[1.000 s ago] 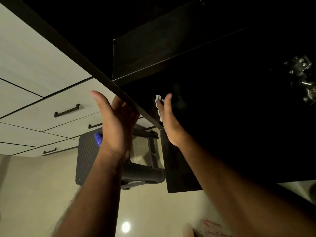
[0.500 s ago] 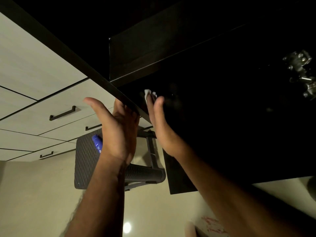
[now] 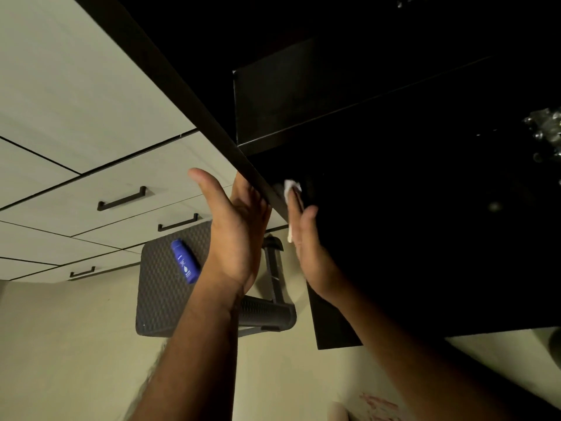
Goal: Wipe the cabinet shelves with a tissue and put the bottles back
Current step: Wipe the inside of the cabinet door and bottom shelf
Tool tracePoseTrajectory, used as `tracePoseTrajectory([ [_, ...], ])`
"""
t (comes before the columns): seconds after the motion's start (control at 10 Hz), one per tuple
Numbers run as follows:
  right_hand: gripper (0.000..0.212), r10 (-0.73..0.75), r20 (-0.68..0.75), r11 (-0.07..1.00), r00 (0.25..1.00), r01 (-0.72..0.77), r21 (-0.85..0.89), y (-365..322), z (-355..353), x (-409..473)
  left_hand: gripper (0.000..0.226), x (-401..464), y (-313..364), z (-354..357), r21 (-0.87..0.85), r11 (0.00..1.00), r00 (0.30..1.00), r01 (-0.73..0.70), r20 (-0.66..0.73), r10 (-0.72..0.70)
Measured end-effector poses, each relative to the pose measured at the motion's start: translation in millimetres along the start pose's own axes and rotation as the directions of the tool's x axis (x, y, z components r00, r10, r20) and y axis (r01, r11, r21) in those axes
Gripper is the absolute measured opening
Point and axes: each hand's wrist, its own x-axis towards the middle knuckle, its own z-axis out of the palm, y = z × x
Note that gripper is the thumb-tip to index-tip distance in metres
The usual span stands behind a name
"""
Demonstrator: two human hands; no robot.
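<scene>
The open cabinet [image 3: 394,183] is black inside and very dark, with a shelf edge [image 3: 303,129] crossing it. My right hand [image 3: 306,238] reaches into it and presses a white tissue [image 3: 290,187] flat against the inner surface beside the cabinet's side panel [image 3: 194,95]. My left hand [image 3: 233,232] rests on the outer edge of that panel, fingers curled over it, thumb spread. A blue bottle [image 3: 184,265] lies on its side on a dark woven stool [image 3: 170,287] below, partly hidden by my left wrist.
Pale drawer fronts with black bar handles [image 3: 121,198] run along the left. A metal hinge [image 3: 546,129] shows at the right edge. The open black cabinet door [image 3: 334,329] hangs below my right forearm. Beige floor lies beneath.
My right hand with the tissue has slid further up along the inner surface. My left hand has stayed on the panel edge. The view has shifted a little.
</scene>
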Motion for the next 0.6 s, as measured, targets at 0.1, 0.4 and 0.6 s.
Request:
tracePoseTrajectory([
  [0.1, 0.076, 0.259, 0.005, 0.965, 0.966, -0.258, -0.035, 1.0, 0.4, 10.0, 0.1, -0.3, 0.8, -1.7, 0.009, 1.0, 1.0, 0.007, 0.006, -0.007],
  [0.4, 0.089, 0.042, -0.016, 0.991, 0.999, -0.04, 0.124, -29.7, 5.5, 38.7, 0.102, 0.5, 4.5, -15.0, -0.017, 0.999, 0.998, 0.035, 0.051, -0.034],
  [0.6, 0.062, 0.148, -0.218, 0.986, 0.965, -0.127, 0.107, -37.5, 12.6, 49.7, 0.101, -1.9, 13.6, -20.6, 0.058, 0.996, 0.996, 0.068, 0.056, -0.071],
])
